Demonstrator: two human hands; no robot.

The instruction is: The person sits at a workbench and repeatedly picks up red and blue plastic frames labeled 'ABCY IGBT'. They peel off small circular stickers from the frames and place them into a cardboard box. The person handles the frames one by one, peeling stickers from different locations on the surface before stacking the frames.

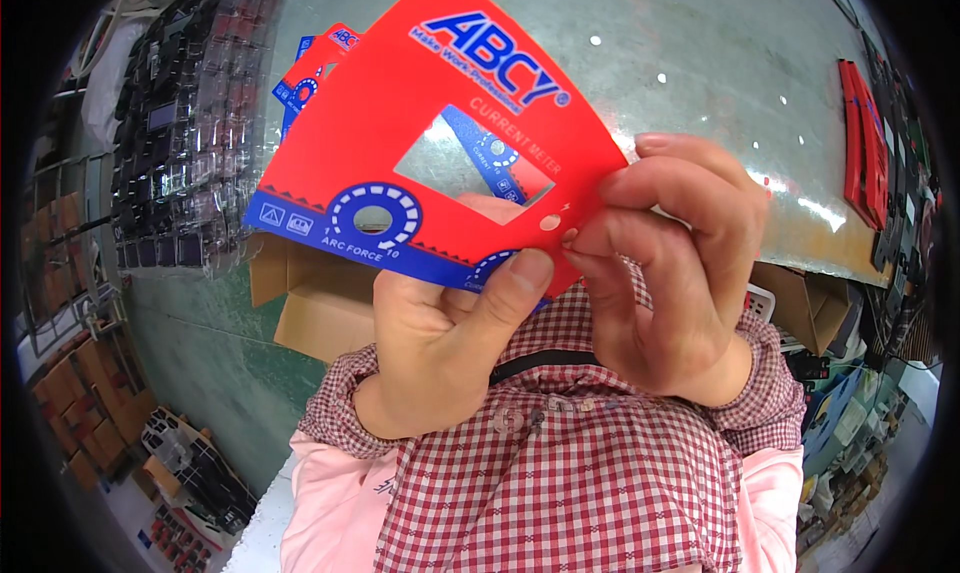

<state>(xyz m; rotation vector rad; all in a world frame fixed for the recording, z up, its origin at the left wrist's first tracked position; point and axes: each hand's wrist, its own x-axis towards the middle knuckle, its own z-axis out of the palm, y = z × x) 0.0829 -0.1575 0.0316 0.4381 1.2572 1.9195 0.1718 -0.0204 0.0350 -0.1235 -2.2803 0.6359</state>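
Big slanted blue lettering (497,61) runs along the upper edge of the red and blue panel (400,113), a smaller blue line (465,70) beneath it and a pale line (515,136) above the cut-out. On the lower blue band sit two white pictograms (285,219) near the left corner, then a white dial scale (408,213) with end figures and a white caption (351,249). A second dial (492,266) is partly covered by the left hand (435,353). A lightning sign (566,208) marks the right side. Similar printed panels (310,73) lie on the bench (720,33).
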